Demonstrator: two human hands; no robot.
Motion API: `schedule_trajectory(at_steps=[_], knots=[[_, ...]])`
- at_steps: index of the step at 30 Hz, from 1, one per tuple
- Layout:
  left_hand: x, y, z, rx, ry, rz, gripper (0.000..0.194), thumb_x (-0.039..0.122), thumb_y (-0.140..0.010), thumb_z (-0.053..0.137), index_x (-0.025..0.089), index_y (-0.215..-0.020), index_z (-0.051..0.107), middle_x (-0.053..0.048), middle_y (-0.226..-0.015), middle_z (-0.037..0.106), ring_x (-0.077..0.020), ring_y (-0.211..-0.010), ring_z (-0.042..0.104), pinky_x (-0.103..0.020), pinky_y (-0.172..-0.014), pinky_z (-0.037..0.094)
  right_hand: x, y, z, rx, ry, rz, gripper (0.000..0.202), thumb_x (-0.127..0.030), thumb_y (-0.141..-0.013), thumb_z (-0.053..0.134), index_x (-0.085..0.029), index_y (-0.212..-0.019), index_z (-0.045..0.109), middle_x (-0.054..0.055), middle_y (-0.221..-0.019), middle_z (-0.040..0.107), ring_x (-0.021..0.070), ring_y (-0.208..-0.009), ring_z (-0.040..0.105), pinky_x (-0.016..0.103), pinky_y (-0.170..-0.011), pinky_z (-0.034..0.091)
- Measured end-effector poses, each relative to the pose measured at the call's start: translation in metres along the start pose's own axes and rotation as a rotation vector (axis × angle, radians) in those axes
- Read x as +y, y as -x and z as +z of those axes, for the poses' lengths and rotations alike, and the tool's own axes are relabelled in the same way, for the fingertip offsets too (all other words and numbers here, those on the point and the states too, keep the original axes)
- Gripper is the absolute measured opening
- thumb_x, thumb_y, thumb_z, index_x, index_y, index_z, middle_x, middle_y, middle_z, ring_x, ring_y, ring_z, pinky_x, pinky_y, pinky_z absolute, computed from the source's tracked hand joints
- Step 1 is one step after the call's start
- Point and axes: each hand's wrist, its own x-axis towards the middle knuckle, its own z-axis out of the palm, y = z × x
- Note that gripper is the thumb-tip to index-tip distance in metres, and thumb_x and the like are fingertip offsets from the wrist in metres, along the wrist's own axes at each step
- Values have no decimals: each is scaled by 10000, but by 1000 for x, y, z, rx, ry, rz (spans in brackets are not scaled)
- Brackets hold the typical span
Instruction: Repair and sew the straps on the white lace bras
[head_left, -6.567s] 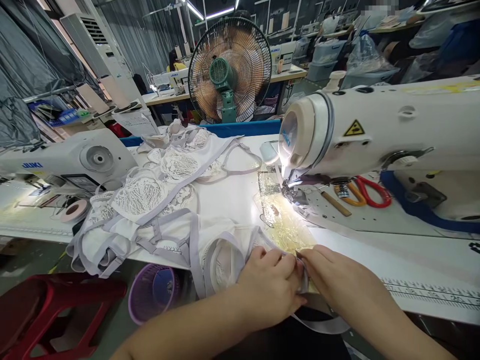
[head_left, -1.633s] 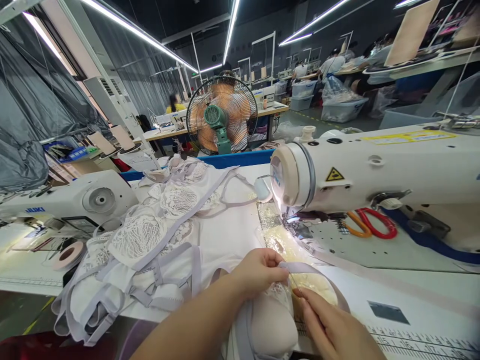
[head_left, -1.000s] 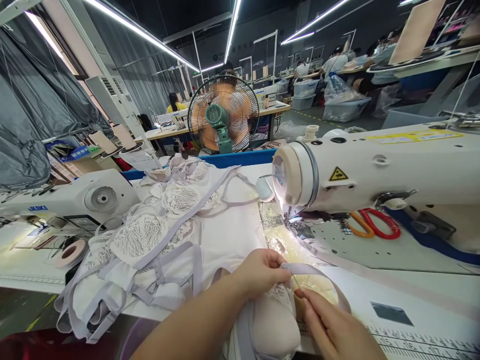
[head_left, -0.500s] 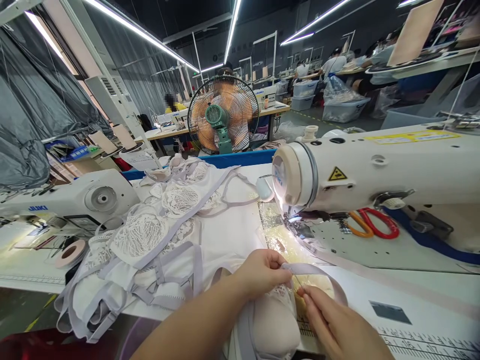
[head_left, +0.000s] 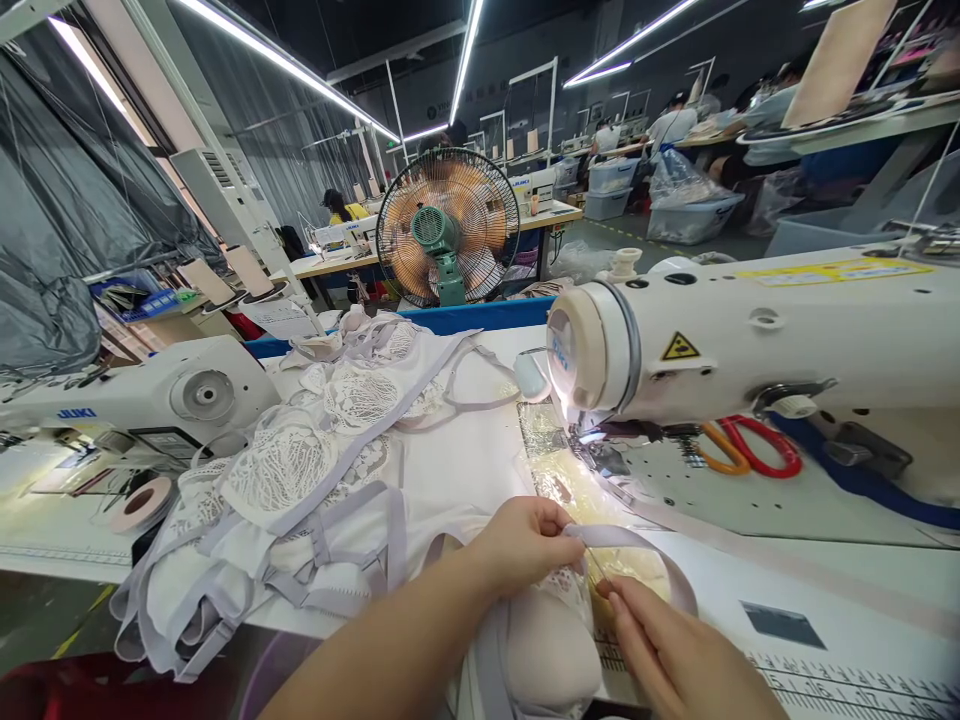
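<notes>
My left hand (head_left: 529, 540) is closed in a pinch on the lilac strap of a white bra (head_left: 551, 650), whose padded cup and lace hang at the table's front edge. From there the strap (head_left: 675, 575) loops to the right, behind my right hand (head_left: 667, 640). Thumb and forefinger of that hand are pinched on a thin thread-like strand (head_left: 595, 562) that runs up to the strap at my left fingertips. Just beyond both hands is the lit needle area of a white sewing machine (head_left: 750, 335).
A heap of white lace bras (head_left: 300, 465) covers the table's left side. Orange- and red-handled scissors (head_left: 761, 447) lie under the machine arm. Further left are a second sewing machine (head_left: 142, 395) and a tape roll (head_left: 142, 505). A fan (head_left: 448, 230) stands behind; people work beyond.
Both hands keep nearly the same hold and place, with the strand still between them. The view has shifted very slightly.
</notes>
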Motion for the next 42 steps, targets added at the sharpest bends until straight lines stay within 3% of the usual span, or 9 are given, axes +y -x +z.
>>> schedule_trajectory(at_steps=[19, 31, 42], knots=[[-4, -2, -2, -30, -39, 42, 88, 190, -590, 586, 138, -656, 561, 14, -541, 562, -72, -489, 443, -217, -535, 346, 4, 0, -3, -10, -42, 10, 272, -348, -884, 300, -245, -803, 538, 29, -768, 672, 170, -613, 630, 245, -512, 444], [-1, 0, -1, -14, -11, 14, 85, 171, -577, 587, 135, -644, 549, 13, -536, 566, -76, -493, 450, -214, -529, 332, -1, 1, -5, -74, -21, 22, 285, -330, -887, 302, -244, -740, 531, 3, -609, 611, 161, -513, 581, 237, -469, 387], [1, 1, -2, -26, -22, 9, 95, 173, -572, 580, 131, -651, 550, 17, -532, 555, -69, -491, 436, -212, -534, 333, 1, 2, -3, -82, -14, 21, 270, -339, -881, 310, -242, -743, 521, 6, -608, 605, 166, -507, 571, 241, -466, 386]])
